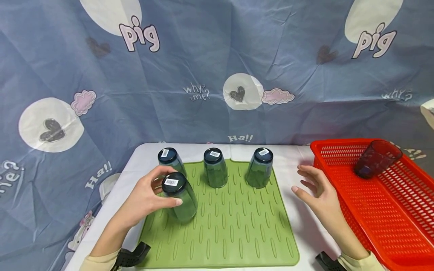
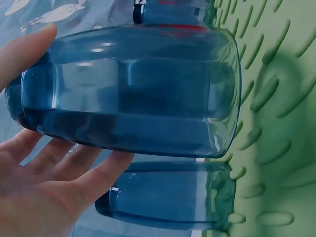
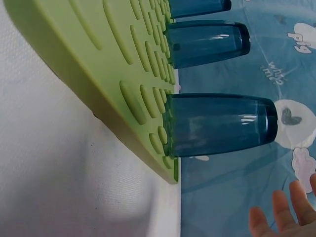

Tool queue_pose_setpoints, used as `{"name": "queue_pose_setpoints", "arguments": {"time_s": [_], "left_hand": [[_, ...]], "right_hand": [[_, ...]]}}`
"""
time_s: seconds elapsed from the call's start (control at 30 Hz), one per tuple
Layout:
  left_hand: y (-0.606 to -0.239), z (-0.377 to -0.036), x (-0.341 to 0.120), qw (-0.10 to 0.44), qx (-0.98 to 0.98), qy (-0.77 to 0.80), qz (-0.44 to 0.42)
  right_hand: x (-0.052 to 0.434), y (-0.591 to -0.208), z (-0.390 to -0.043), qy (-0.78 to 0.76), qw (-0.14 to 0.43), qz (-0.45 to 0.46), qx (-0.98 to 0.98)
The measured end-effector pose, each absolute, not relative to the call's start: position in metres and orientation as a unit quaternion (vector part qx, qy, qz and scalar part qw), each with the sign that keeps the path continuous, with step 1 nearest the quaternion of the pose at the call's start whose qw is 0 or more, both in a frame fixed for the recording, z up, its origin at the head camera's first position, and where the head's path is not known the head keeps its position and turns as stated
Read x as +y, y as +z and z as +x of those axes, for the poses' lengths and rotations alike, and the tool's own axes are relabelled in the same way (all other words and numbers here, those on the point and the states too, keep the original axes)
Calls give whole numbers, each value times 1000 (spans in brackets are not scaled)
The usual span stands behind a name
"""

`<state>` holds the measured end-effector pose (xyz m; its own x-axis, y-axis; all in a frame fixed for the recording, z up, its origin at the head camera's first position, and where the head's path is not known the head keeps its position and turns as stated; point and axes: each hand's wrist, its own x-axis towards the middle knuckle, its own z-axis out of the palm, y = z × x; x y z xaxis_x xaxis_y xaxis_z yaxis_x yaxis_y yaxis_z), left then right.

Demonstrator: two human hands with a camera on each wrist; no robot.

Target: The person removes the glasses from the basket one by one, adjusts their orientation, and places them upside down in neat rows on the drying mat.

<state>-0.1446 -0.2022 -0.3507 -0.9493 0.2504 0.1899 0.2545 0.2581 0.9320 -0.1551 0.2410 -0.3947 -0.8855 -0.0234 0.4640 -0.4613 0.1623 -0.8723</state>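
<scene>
My left hand (image 1: 144, 195) holds an upside-down dark blue-green drinking glass (image 1: 184, 207) near its base, thumb on one side and fingers on the other. A barcode label shows on that base. In the left wrist view, the glass's rim is close to the green ribbed mat (image 2: 276, 173); I cannot tell whether they touch. Along the mat's back edge stand three more inverted glasses: a left one (image 1: 168, 156), a middle one (image 1: 216, 171) and a right one (image 1: 260, 171). My right hand (image 1: 318, 192) hovers between mat and basket, fingers loosely bent around nothing.
To the right stands a red plastic basket (image 1: 359, 214) with slotted walls. One glass (image 1: 374, 160) leans inside it near the back. A white cloth (image 1: 301, 226) covers the table, and a blue printed curtain (image 1: 190, 124) hangs behind.
</scene>
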Motion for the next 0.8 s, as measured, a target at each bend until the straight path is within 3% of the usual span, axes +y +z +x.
{"name": "queue_pose_setpoints", "arguments": {"time_s": [0.8], "left_hand": [[-343,-145,-218,31,-823,-554,-119]], "right_hand": [[240,-399,-156,626,167,166,-743]]}}
